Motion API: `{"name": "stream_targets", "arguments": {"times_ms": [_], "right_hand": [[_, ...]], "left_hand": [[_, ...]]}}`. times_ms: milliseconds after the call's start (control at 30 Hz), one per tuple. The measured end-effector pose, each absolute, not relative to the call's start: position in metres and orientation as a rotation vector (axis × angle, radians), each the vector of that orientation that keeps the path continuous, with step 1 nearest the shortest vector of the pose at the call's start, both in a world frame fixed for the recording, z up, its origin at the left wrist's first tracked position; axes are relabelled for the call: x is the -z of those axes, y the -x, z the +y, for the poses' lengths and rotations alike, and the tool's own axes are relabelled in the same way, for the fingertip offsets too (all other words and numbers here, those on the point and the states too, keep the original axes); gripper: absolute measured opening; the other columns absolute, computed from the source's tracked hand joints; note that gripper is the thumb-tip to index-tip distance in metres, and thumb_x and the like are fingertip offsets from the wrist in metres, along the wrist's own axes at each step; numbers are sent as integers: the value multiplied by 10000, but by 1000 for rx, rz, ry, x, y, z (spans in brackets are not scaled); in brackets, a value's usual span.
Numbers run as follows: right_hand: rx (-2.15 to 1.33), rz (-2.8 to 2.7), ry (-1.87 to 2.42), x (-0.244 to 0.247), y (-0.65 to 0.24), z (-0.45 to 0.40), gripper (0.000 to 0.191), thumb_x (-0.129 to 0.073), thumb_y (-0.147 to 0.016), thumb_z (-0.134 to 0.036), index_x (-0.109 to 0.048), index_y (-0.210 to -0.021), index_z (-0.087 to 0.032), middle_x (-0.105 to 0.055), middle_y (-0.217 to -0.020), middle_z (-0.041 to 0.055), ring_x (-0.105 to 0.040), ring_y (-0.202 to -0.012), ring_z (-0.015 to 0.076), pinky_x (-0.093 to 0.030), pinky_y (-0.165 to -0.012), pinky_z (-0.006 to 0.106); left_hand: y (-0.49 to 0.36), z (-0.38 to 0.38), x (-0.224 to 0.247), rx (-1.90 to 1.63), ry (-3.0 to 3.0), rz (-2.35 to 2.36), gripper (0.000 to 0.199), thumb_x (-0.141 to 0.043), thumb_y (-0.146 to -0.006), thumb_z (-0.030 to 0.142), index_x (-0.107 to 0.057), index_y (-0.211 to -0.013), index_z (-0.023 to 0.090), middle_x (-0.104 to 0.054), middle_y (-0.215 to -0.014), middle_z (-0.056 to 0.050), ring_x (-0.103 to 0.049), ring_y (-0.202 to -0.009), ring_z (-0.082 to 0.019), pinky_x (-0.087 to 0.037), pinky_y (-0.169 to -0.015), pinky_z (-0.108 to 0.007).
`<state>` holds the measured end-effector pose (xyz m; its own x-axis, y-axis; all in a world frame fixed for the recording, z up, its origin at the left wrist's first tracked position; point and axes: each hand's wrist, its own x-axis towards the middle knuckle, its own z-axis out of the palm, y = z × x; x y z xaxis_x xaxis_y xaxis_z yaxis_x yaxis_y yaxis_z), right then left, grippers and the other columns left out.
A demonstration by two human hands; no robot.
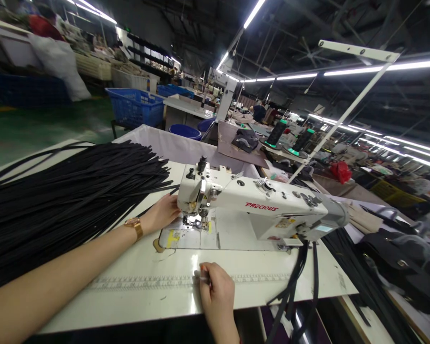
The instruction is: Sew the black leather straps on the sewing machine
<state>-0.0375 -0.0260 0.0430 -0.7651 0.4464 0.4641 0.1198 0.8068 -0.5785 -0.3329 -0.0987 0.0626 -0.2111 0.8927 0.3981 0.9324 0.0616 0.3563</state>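
Note:
A white sewing machine (265,200) marked PRECIOUS stands on the pale table. My left hand (163,212), below a gold-coloured watch (136,228), reaches to the left side of the machine head. Its fingers are bent together and their tips are partly hidden there, so what they grip does not show. A large heap of black straps (64,191) lies to the left, with some strap ends beside this hand. In front of the machine, my right hand (218,291) is closed over the table's printed ruler (146,282), around a small dark object I cannot make out.
More black straps (297,282) hang over the table's front edge at right. Two black thread cones (276,133) stand behind the machine. A blue crate (136,107) is at the back left. Dark sewn pieces (397,263) lie at the far right.

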Motion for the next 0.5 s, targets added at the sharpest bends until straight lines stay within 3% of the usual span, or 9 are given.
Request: {"name": "stream_targets", "arguments": {"times_ms": [167,333,500], "right_hand": [[-727,-2378,437,-47,38,-27,215,-437,-844,-113,-623,-894,-208,-653,-731,25,-595,-644,168,-391,-573,257],[-705,-2400,431,-48,38,-27,209,-438,-823,-111,-615,-878,-210,-640,-716,23,-588,-635,166,-384,-571,257],[-688,-2402,445,-47,38,-28,231,-437,-790,-95,-614,-882,-212,-645,-717,21,-589,-631,166,-385,-566,254]], "left_hand": [[346,-79,-67,963,2104,-2226,174,-542,-859,170,-682,-958,141,-704,-1013,-73,-595,-1003,-228,-465,-961,-344],[343,-82,-75,1019,2183,-2241,227,-563,-871,193,-642,-1059,92,-708,-1034,-83,-622,-921,-193,-496,-904,-303],[344,-84,-85,964,2152,-2250,283,-538,-900,241,-620,-1120,82,-677,-1128,-78,-591,-1013,-220,-472,-939,-330]]}}
